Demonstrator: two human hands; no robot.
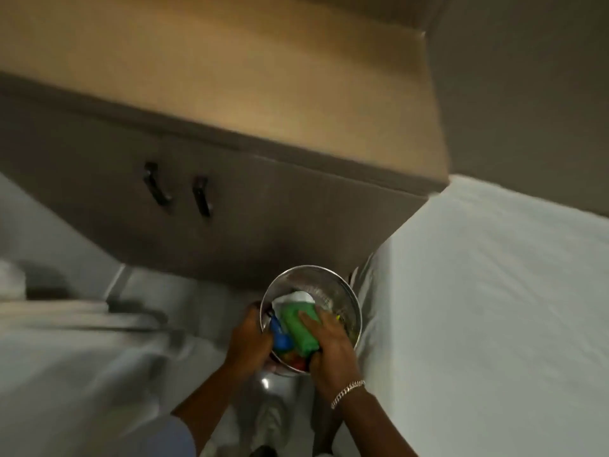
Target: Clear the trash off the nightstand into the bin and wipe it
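A round metal mesh bin [324, 285] stands on the floor between the nightstand [230, 103] and the bed. Inside it lie a green cloth or packet [298, 326], a white crumpled paper [298, 296], a blue item [280, 338] and some red and yellow bits. My left hand [248, 338] grips the bin's left rim. My right hand [331, 341] reaches into the bin with its fingers closed around the green piece. The nightstand's tan top shows nothing on it in this blurred view.
The nightstand has two dark door handles [178, 191] on its brown front. A bed with a white sheet [487, 308] fills the right side. Pale blurred bedding or furniture [66, 341] lies at the left. My shoe [270, 420] is below the bin.
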